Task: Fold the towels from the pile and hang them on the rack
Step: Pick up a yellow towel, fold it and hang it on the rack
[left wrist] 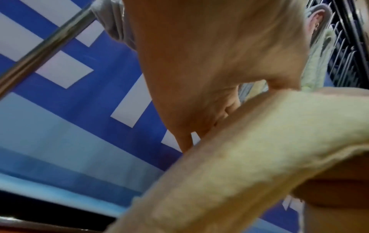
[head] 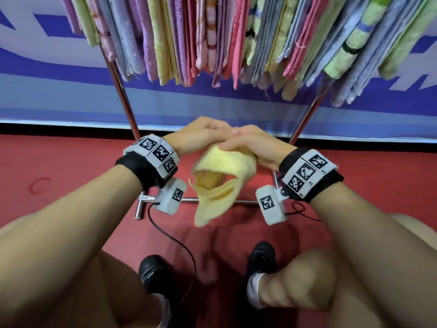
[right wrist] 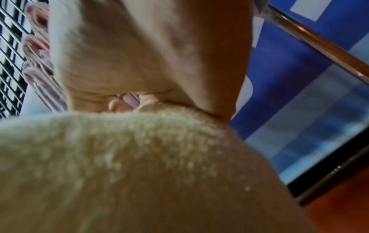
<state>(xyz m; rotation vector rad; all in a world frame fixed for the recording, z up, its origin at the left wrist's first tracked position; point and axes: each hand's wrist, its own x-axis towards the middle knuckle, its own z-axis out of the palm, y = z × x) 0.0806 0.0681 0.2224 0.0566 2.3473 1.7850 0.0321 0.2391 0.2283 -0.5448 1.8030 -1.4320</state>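
Observation:
A folded yellow towel (head: 220, 183) hangs in the air between my two hands, its loose layers drooping towards the red floor. My left hand (head: 203, 136) grips its top edge from the left with curled fingers. My right hand (head: 248, 145) holds the same edge from the right, thumb lying across the cloth, and the two hands touch. The left wrist view has the left hand (left wrist: 209, 63) above the towel (left wrist: 239, 165). In the right wrist view the towel (right wrist: 119, 165) fills the lower half under the right hand (right wrist: 149, 47). Just beyond the hands stands the rack (head: 123, 91), with several coloured towels (head: 212, 36) hung on it.
The rack's chrome legs (head: 305, 119) slant down to a base bar (head: 165, 199) on the red floor (head: 59, 166). A blue and white banner (head: 47, 91) backs the rack. My knees and black shoes (head: 153, 273) are below the hands. A black cable (head: 175, 240) trails from the left wrist.

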